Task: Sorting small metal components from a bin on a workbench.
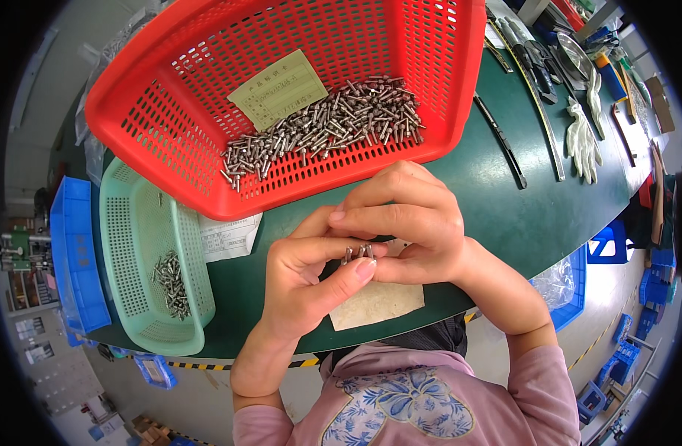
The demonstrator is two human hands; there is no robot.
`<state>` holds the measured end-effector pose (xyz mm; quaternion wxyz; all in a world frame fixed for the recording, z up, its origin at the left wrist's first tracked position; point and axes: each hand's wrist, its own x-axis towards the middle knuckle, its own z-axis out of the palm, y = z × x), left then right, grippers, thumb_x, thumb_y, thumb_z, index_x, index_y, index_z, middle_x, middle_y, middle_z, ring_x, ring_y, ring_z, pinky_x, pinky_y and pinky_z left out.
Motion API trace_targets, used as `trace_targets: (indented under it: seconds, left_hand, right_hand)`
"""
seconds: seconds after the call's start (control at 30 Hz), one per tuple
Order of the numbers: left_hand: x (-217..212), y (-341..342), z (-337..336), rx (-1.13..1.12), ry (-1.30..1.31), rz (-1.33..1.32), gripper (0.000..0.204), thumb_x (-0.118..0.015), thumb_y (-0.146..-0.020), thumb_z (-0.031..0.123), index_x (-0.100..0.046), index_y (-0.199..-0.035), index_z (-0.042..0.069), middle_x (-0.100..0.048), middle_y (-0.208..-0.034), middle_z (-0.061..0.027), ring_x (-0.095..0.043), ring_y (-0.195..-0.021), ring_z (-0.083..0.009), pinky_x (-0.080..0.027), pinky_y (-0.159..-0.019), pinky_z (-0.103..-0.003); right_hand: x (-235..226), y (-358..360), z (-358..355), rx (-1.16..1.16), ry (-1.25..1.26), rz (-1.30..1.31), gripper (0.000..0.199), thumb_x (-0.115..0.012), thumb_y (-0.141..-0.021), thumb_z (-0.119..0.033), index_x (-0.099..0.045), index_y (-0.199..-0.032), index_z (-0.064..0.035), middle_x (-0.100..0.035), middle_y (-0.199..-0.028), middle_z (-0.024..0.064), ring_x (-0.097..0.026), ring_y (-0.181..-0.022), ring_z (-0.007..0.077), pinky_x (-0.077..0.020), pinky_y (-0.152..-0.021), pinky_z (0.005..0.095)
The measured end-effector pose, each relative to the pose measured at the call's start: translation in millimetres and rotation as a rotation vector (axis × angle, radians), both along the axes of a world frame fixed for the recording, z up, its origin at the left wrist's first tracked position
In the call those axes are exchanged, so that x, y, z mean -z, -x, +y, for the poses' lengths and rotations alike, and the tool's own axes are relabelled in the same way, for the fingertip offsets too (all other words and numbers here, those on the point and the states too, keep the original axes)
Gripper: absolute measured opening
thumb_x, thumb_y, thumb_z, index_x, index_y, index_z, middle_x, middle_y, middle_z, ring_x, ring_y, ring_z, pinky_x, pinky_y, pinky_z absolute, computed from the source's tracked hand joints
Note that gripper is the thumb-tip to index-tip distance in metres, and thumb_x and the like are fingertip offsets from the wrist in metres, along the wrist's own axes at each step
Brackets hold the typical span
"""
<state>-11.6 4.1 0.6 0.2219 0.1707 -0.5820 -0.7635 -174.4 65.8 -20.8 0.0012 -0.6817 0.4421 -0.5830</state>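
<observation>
My left hand point(304, 279) pinches a short row of several small metal pins point(359, 253) between its thumb and fingers, in front of my body. Against the right end of that row, my right hand point(419, 223) is closed, its fingers curled over and its thumb near the pins; exactly what lies in its grip is partly hidden. Beyond the hands, a red perforated basket point(281, 195) is tilted toward me and holds a heap of similar metal pins point(333, 123) with a yellowish paper card point(278, 89). Below the hands lies a pale sheet point(378, 305).
At left stands a light green basket point(196, 260) with a smaller pile of pins point(170, 285), next to a blue bin point(81, 253). White papers point(233, 238) lie beside it. On the green table point(497, 201) at right are a black tool point(501, 141) and white gloves point(581, 141).
</observation>
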Motion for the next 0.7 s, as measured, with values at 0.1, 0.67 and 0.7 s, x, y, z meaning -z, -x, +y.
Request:
trace_targets:
  seconds: [0.1,0.67,0.7]
  left_hand:
    - [0.0,0.1,0.2,-0.004,0.006,0.002,0.014,-0.063,-0.08,0.0,-0.069,-0.091,-0.006,-0.059,-0.098,-0.0102,-0.058,-0.091,-0.017,-0.048,-0.078,-0.027]
    - [-5.5,6.1,-2.0,-0.102,0.521,0.06,0.019,-0.065,-0.075,-0.002,-0.069,-0.094,-0.001,-0.062,-0.099,-0.0124,-0.063,-0.085,-0.0191,-0.051,-0.071,-0.028]
    - [-6.3,6.6,-2.6,-0.153,0.758,0.037,0.024,-0.066,-0.071,-0.002,-0.07,-0.094,0.001,-0.063,-0.098,-0.0117,-0.063,-0.084,-0.0207,-0.051,-0.07,-0.029]
  right_hand:
    - [0.6,-0.1,0.4,0.002,0.0,0.001,0.035,-0.075,-0.064,-0.02,-0.069,-0.095,-0.0048,-0.064,-0.086,0.0063,-0.057,-0.068,0.0176,-0.0412,-0.059,0.0295]
    - [-2.7,6.1,2.9,0.137,-0.003,0.068,0.042,-0.077,-0.062,-0.021,-0.067,-0.098,-0.0013,-0.064,-0.087,0.0083,-0.06,-0.072,0.0201,-0.0433,-0.061,0.0306]
    - [-1.6,6.3,2.9,0.141,-0.004,0.069,0.042,-0.077,-0.062,-0.021,-0.067,-0.098,-0.0013,-0.064,-0.087,0.0083,-0.06,-0.072,0.0201,-0.0433,-0.061,0.0306]
